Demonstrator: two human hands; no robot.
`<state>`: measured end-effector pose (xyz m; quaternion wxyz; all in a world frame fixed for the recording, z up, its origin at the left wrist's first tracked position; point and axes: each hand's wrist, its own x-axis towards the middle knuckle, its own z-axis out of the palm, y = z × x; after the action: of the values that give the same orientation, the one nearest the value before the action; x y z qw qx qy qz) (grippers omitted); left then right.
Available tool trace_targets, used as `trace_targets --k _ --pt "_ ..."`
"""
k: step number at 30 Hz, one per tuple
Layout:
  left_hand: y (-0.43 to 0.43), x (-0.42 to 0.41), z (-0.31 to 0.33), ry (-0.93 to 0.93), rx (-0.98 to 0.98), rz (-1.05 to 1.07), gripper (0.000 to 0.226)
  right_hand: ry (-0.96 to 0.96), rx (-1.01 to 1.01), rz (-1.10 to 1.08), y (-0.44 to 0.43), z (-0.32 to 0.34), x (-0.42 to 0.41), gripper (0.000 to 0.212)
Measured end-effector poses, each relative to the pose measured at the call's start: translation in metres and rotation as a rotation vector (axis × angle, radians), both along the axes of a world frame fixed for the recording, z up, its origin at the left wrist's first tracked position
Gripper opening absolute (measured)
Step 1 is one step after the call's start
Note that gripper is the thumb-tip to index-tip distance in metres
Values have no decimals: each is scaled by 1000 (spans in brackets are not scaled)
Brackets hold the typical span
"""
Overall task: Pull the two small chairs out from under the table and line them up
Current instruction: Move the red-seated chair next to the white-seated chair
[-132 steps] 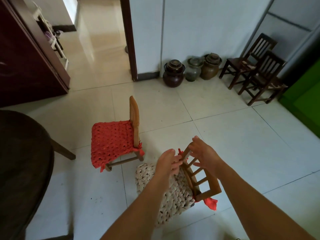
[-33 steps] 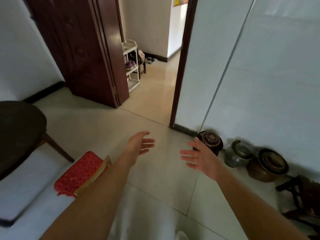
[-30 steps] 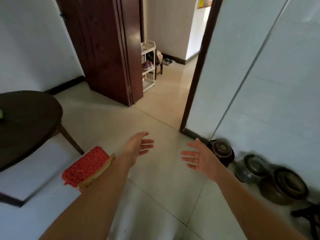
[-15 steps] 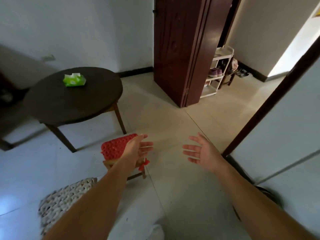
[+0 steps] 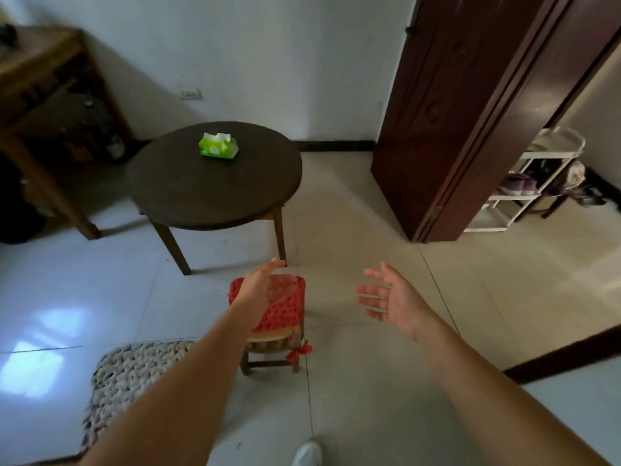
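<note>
A small wooden chair with a red knitted cushion [image 5: 285, 309] stands on the tiled floor, just in front of the round dark table [image 5: 188, 193]. To its left, the second small chair with a cream knitted cushion [image 5: 134, 375] is partly hidden behind my left forearm; its backrest does not show. My left hand [image 5: 257, 285] hovers open above the red cushion, holding nothing. My right hand [image 5: 391, 299] is open in the air to the right of the red chair, palm facing left, fingers spread.
A green tissue pack [image 5: 218, 150] lies on the round table. A wooden desk [image 5: 43, 105] stands at the back left. A dark door [image 5: 470, 105] is at the right, with a white shoe rack [image 5: 524, 183] beyond it. My shoe [image 5: 307, 454] shows at the bottom edge.
My view has swung left, away from the jars and doorway, to face the round table and both chairs. Earlier both hands held the cream chair's backrest; now both are open and empty.
</note>
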<state>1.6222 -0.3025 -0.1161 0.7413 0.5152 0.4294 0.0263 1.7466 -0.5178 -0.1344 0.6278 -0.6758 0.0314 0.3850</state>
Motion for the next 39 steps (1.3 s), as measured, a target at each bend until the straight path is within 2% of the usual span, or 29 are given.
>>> trace_targets --k 4,10,17,22,27,32,37,39 --pt "15 24 2 -60 33 34 31 8 -8 72 21 1 44 37" --pt "27 39 -8 -47 24 169 32 47 -26 213 56 -6 94 37" --pt "19 46 -41 15 14 513 31 130 -87 483 107 -38 139 35" --pt "3 32 -89 110 17 725 28 218 -160 655 130 -88 137 32" --pt "-4 23 -148 238 -30 877 35 310 -281 679 141 -152 120 32" --pt "12 37 -217 341 -67 939 51 339 -472 669 151 -228 97 43" --pt "25 50 -278 327 -118 989 70 585 -528 660 166 -290 69 48" --pt "29 51 -296 324 -133 1008 70 676 -506 617 175 -306 58 46"
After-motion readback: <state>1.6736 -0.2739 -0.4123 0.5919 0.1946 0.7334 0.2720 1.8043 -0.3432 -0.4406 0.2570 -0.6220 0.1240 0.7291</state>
